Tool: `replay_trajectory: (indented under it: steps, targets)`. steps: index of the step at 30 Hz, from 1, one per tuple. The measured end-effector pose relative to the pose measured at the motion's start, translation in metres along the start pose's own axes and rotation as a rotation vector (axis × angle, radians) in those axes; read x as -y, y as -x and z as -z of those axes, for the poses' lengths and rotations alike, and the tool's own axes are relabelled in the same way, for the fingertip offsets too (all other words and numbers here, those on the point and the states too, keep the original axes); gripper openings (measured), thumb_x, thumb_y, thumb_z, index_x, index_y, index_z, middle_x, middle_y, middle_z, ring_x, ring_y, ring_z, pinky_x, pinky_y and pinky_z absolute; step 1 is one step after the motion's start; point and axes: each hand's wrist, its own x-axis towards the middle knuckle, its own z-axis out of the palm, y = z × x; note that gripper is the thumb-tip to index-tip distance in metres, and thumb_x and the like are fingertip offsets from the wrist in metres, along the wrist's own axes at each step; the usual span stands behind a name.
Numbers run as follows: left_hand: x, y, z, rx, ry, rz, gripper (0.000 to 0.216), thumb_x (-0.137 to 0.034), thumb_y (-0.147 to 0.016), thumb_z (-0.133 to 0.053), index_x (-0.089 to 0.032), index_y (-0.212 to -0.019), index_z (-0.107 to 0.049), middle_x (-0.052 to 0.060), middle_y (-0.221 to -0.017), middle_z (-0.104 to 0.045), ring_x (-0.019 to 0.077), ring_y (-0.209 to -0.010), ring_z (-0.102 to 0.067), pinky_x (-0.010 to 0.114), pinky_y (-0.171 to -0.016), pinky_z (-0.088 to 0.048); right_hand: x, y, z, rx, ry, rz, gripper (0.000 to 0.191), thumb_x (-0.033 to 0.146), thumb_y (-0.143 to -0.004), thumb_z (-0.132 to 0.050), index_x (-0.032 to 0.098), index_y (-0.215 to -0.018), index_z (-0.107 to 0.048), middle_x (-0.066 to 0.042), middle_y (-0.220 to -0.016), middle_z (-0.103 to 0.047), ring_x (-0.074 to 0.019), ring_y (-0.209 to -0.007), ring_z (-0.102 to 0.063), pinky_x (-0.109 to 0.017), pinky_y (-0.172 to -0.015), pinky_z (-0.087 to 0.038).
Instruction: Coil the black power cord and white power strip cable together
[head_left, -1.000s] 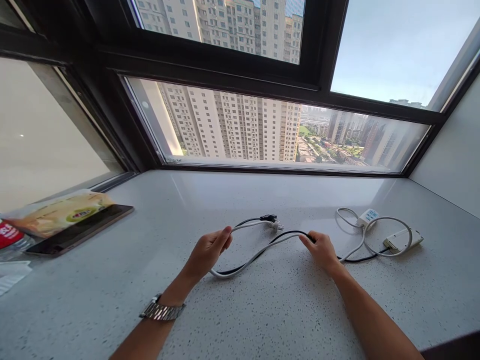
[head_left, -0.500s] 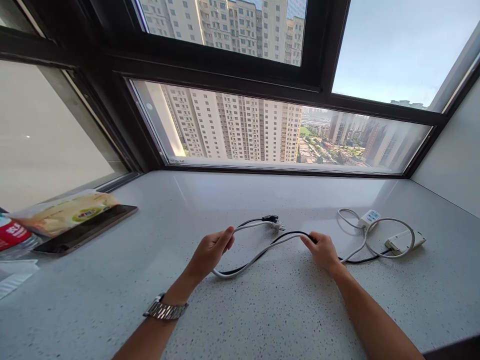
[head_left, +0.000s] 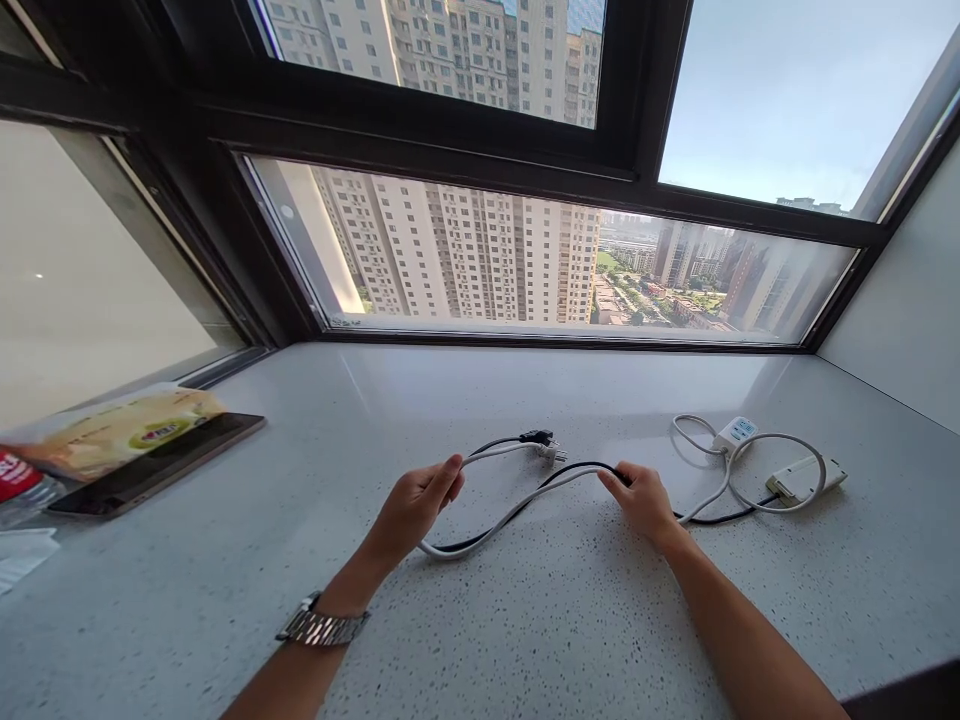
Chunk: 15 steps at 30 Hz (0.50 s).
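A white cable and a black cable (head_left: 510,512) lie side by side in an S-curve on a speckled grey sill (head_left: 540,620). My left hand (head_left: 414,505), a metal watch on its wrist, pinches the pair where they bend back toward two plugs (head_left: 541,444). My right hand (head_left: 643,498) is closed over the same cables further right, pressing them to the sill. Beyond it the cables run to a white power strip (head_left: 804,478) and a small white adapter (head_left: 736,432), with the white cable looped around both.
At the left edge lie a dark tablet or phone (head_left: 154,465), a yellow snack packet (head_left: 105,435) on it, and a red-labelled bottle (head_left: 15,478). A black-framed window (head_left: 525,335) borders the far side; a wall rises at right.
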Motion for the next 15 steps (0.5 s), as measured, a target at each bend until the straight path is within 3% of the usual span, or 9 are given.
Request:
replay_trajectory:
  steps: [9, 15]
  targets:
    - [-0.0072, 0.0028, 0.0006, 0.001, 0.043, 0.021, 0.052, -0.060, -0.082, -0.039, -0.020, -0.049, -0.041, -0.005, -0.045, -0.024, 0.0077, -0.040, -0.020, 0.021, -0.038, -0.020, 0.0020, 0.0008, 0.0008, 0.009, -0.011, -0.013, 0.050, 0.063, -0.082, -0.043, 0.019, -0.060, -0.048, 0.003, -0.051, -0.042, -0.0095, -0.046, -0.034, -0.022, -0.044, -0.019]
    - [-0.0059, 0.0021, -0.0007, -0.105, 0.202, 0.080, 0.055, -0.066, -0.079, -0.042, -0.020, -0.050, -0.034, -0.006, -0.046, -0.024, 0.0058, -0.039, -0.019, 0.020, -0.036, -0.017, 0.0042, 0.0005, 0.0031, -0.007, 0.032, -0.054, 0.048, 0.059, -0.083, -0.043, 0.019, -0.059, -0.048, 0.002, -0.052, -0.045, -0.0103, -0.048, -0.036, -0.023, -0.044, -0.019]
